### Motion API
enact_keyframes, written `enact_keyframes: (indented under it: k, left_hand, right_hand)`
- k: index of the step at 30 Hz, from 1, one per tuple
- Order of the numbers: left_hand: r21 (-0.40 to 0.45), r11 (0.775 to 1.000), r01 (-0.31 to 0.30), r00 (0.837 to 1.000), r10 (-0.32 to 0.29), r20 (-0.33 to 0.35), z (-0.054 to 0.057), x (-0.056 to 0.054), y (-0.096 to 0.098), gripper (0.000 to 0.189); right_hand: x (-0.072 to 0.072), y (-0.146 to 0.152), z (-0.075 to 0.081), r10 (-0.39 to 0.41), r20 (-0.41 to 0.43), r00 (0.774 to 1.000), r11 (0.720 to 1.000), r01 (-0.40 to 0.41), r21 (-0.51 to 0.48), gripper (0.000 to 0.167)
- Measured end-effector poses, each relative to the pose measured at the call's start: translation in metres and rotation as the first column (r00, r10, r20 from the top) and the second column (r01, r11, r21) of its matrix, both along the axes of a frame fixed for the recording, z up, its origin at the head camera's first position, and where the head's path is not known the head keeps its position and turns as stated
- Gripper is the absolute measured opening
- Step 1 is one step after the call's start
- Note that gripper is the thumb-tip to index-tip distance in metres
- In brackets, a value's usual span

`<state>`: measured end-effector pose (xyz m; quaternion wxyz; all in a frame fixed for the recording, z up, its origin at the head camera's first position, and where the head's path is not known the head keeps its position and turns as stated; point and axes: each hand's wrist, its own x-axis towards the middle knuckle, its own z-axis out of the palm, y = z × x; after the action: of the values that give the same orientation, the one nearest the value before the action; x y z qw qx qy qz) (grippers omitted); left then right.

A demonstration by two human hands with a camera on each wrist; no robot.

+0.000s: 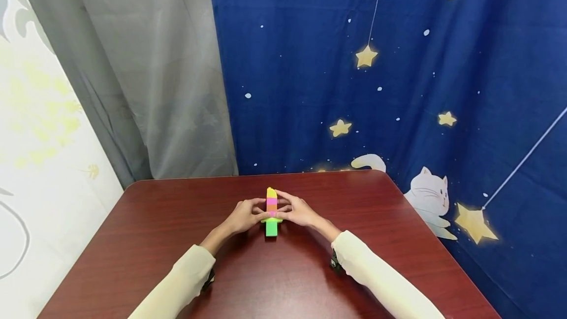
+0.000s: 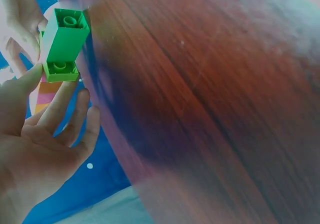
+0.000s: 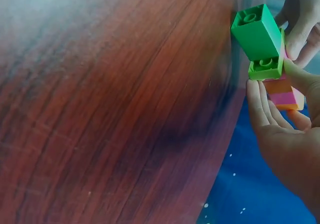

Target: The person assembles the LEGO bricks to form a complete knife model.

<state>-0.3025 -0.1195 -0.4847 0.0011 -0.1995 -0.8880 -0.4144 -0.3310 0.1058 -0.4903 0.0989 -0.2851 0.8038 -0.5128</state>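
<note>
A stack of toy building bricks [image 1: 271,207] stands between both hands over the table. Its near end is a green brick [image 1: 271,229], hollow underneath. Across that lies a flat lime-green brick [image 2: 62,73]; beyond it come pink and orange bricks [image 3: 279,87] and a yellow curved tip [image 1: 271,193]. From the left side, my left hand [image 1: 242,216] pinches the stack near the lime piece with thumb and fingers. My right hand [image 1: 300,210] grips it from the right, one finger reaching up toward the yellow tip. Fingers partly hide the middle bricks.
The dark red wooden table [image 1: 274,279] spreads beneath the arms, its far edge just behind the bricks. A blue star-patterned curtain [image 1: 310,63] and a grey curtain [image 1: 186,73] hang behind it. A pale patterned surface [image 1: 48,161] is at left.
</note>
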Motion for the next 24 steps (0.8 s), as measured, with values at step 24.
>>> enact_keyframes:
  k: [24]
  left_hand:
    - [-0.050, 0.995, -0.092, 0.995, 0.090, -0.036, -0.013, -0.010, 0.005, 0.037]
  right_hand:
    - [-0.012, -0.006, -0.015, -0.094, 0.171, 0.981, 0.988, 0.114, -0.107, 0.060]
